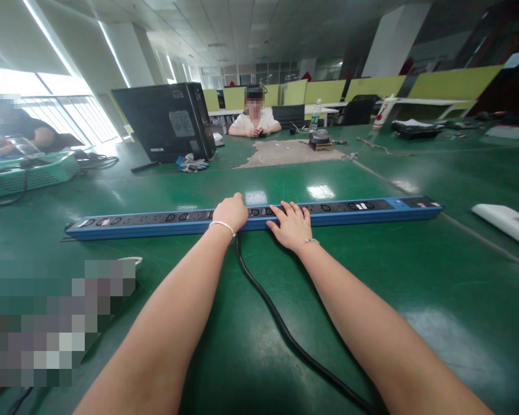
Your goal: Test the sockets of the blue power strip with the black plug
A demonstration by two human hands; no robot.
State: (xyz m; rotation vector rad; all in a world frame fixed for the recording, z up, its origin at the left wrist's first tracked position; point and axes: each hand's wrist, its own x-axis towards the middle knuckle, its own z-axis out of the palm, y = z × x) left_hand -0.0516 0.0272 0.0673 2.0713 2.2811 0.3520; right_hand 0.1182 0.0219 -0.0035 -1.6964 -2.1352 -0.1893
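Observation:
A long blue power strip (190, 229) with a row of black sockets lies across the green table before me. My left hand (230, 212) is closed in a fist over its middle, gripping the end of a black power cord (266, 297); the plug itself is hidden under the fingers. From there the cord runs down between my forearms to the lower edge. My right hand (293, 223) lies on the strip just right of it, fingers spread across the sockets and the front edge.
A black computer case (168, 121) stands back left, gloves (192, 163) beside it. A green basket (34, 176) sits far left. A person (254, 115) sits opposite; another is at left. A bottle (315, 115) and a white object (504, 223) are to the right.

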